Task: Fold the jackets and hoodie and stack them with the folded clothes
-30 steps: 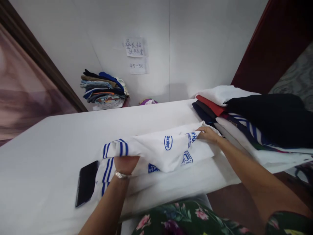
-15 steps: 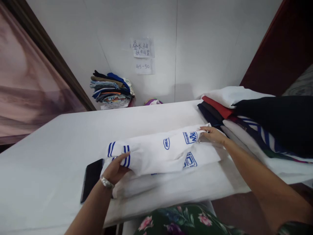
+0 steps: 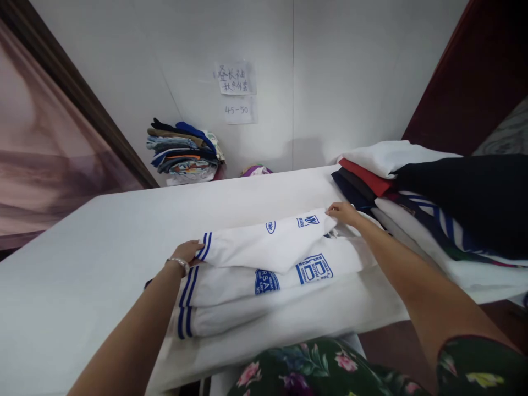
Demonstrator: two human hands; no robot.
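Observation:
A white sweatshirt with blue prints and double blue stripes lies folded lengthwise on the table. Its sleeve is stretched along the far side of the body. At the striped cuff, my left hand is closed on the fabric. My right hand pinches the cloth at the other end, near the shoulder. The collar area is partly covered by folds. A dark flat object barely shows behind my left wrist.
Folded clothes in white, red, black and navy form a pile on the right. Beyond the table's far edge stand another clothes stack and a purple-and-white item. Handwritten paper signs hang on the wall. A pink curtain hangs left.
The sleeve has been drawn away from me and straightened, uncovering the striped hem and blue prints on the body. My left hand moved to the cuff; my right hand shifted slightly left.

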